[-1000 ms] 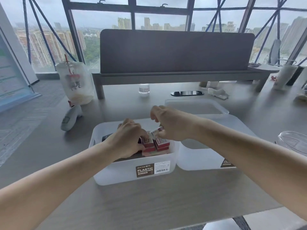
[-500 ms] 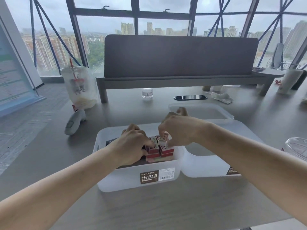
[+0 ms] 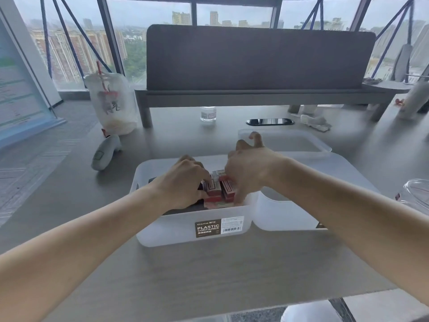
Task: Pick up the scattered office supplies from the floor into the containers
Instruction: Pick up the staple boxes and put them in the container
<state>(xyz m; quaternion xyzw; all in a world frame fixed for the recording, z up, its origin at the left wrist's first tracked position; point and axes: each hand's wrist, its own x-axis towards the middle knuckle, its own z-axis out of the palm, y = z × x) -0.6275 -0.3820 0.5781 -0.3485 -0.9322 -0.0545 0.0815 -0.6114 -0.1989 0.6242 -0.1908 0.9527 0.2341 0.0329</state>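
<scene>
A translucent plastic container (image 3: 162, 228) with a dark label stands on the grey desk in front of me. Inside it lie several small red boxes (image 3: 214, 190), packed side by side, with something dark under them. My left hand (image 3: 183, 182) is curled against the left side of the boxes. From the right, my right hand (image 3: 248, 173) reaches down onto them, thumb low beside one red box (image 3: 228, 192) and two fingers lifted. A second translucent container (image 3: 290, 219) touches the first on its right; my right forearm hides most of its inside.
A shallow translucent tray (image 3: 322, 148) lies behind the containers. A white handheld device (image 3: 104, 154) and a bagged drink (image 3: 111, 105) sit at the left, with a small bottle (image 3: 208, 113) and a grey divider (image 3: 255, 56) at the back. A clear glass lid (image 3: 417, 194) shows at the right edge.
My right hand has come down from above the container and brought a small red box in among the others. The left hand has stayed against the boxes.
</scene>
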